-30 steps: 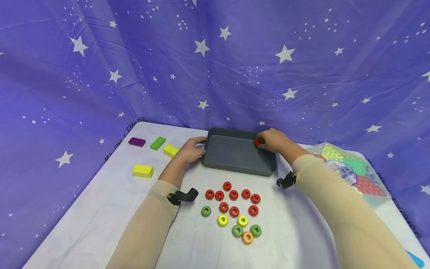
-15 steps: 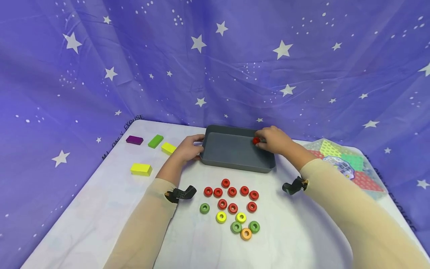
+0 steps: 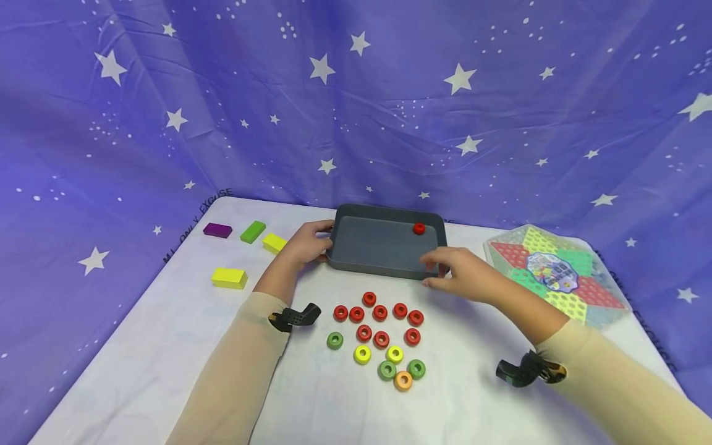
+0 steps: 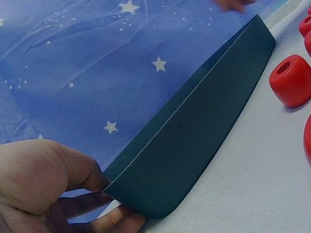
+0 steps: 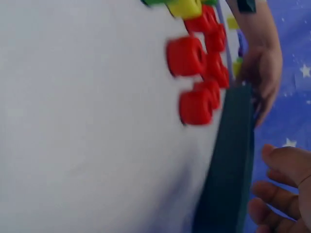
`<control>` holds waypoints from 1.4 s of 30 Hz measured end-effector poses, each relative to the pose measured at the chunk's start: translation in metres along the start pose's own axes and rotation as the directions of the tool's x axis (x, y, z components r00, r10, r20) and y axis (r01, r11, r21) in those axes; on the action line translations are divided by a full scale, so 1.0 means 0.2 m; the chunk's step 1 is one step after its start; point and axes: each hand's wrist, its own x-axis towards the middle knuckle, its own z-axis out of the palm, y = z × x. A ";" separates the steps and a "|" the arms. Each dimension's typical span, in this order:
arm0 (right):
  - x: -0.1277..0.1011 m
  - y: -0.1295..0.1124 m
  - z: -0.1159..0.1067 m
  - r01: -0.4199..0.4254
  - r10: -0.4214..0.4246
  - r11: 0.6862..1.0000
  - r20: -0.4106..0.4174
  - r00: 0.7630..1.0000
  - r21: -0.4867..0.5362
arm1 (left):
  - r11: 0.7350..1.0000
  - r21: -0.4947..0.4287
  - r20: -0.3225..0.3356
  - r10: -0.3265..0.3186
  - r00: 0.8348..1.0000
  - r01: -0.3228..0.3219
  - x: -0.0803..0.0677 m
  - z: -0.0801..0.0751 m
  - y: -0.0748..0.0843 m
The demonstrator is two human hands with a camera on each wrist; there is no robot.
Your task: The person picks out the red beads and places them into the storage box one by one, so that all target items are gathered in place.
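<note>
A dark grey tray (image 3: 372, 243) lies at the back of the white table. My left hand (image 3: 306, 243) grips its left end; in the left wrist view the thumb is at the rim and the fingers (image 4: 114, 219) curl beneath the corner. One red bead (image 3: 419, 228) sits inside near the far right corner. My right hand (image 3: 461, 273) is over the tray's near right corner, its fingers loosely spread and holding nothing. Several red beads (image 3: 380, 313) lie in front of the tray, with yellow beads (image 3: 362, 354), green beads (image 3: 387, 370) and an orange bead (image 3: 403, 381) closer to me.
Left of the tray are yellow blocks (image 3: 229, 278), a green block (image 3: 253, 232) and a purple block (image 3: 217, 230). On the right lies a clear-edged, hexagonal star-patterned game board (image 3: 556, 272). A purple starry cloth (image 3: 389, 111) hangs behind the table.
My right hand has let go of the red bead inside the tray and drawn back toward me, to the near right corner. The left hand keeps its grip on the tray.
</note>
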 end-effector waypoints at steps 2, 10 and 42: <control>-0.04 -0.03 0.05 0.015 -0.016 1.000 0.050 0.999 0.015 | 1.000 -0.001 0.003 -0.003 1.000 0.003 0.00 -0.01 0.00; -0.13 -0.07 0.21 0.051 -0.055 0.998 0.131 0.990 0.037 | 1.000 -0.029 0.009 -0.003 1.000 0.004 0.01 -0.01 0.00; 0.18 -0.01 -0.18 -0.003 0.010 0.994 0.063 0.998 -0.106 | 0.999 -0.031 0.010 -0.038 0.999 0.038 0.01 -0.01 -0.01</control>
